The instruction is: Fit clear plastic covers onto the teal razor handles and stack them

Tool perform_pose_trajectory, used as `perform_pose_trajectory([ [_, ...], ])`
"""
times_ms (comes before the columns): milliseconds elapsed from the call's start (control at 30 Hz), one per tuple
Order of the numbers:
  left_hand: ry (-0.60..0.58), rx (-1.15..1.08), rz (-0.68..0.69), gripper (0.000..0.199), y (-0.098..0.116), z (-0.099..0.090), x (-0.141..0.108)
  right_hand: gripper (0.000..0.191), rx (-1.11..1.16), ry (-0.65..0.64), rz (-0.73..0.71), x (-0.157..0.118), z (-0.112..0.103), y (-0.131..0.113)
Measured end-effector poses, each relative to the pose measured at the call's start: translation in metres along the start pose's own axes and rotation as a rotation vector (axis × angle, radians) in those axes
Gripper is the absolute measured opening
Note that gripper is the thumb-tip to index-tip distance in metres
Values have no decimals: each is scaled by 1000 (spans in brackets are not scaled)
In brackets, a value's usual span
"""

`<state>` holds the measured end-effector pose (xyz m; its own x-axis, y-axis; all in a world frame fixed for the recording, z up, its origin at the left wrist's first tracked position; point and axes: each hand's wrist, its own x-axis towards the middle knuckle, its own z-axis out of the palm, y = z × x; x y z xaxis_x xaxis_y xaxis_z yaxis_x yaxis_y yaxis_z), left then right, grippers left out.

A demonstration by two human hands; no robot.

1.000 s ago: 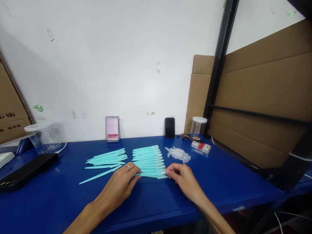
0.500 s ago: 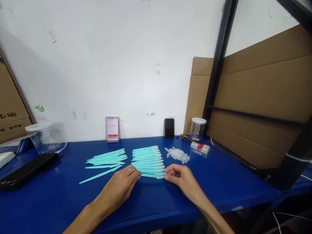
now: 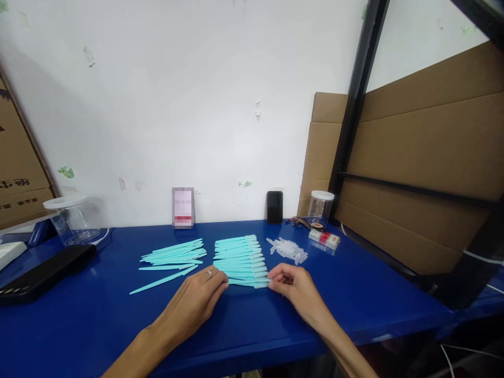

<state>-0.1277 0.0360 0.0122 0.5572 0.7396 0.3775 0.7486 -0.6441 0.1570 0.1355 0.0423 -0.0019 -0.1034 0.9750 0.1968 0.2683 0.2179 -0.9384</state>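
Several turquoise eyebrow razors (image 3: 236, 257) lie side by side in a row, with translucent caps over their right ends. At the near end of this row, my left hand (image 3: 205, 289) has its fingers closed on the handle end of the nearest razor (image 3: 246, 284). My right hand (image 3: 293, 283) pinches the capped end of the same razor, which lies against the row. To the left is a looser pile of turquoise razors (image 3: 173, 254), one of them lying apart and slanted. Behind my right hand is a small heap of translucent caps (image 3: 287, 249).
On the blue table (image 3: 354, 294) stand a clear jar (image 3: 321, 210) at right and another clear jar (image 3: 76, 223) at left. A red-and-white box (image 3: 324, 239) lies near the right jar. A black phone (image 3: 274, 207) leans on the wall. A black case-like object (image 3: 47, 273) lies at left.
The view has shifted slightly. Both hands stay at the near end of the row, with the nearest razor still between them.
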Motion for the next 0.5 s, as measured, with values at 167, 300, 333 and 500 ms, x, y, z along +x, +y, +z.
perform_pose_trajectory([
  [167, 21, -23, 1, 20, 4, -3, 0, 15, -32, 8, 0, 0, 0, -4],
  [300, 16, -14, -7, 16, 3, -2, -1, 16, -53, 11, 3, -1, 0, -6],
  [333, 13, -3, -6, 17, 2, -1, -1, 15, -52, 11, 4, -1, 0, -5],
  [500, 15, 66, 17, 22, -3, 3, 2, 12, -72, 30, 4, -1, 1, -3],
])
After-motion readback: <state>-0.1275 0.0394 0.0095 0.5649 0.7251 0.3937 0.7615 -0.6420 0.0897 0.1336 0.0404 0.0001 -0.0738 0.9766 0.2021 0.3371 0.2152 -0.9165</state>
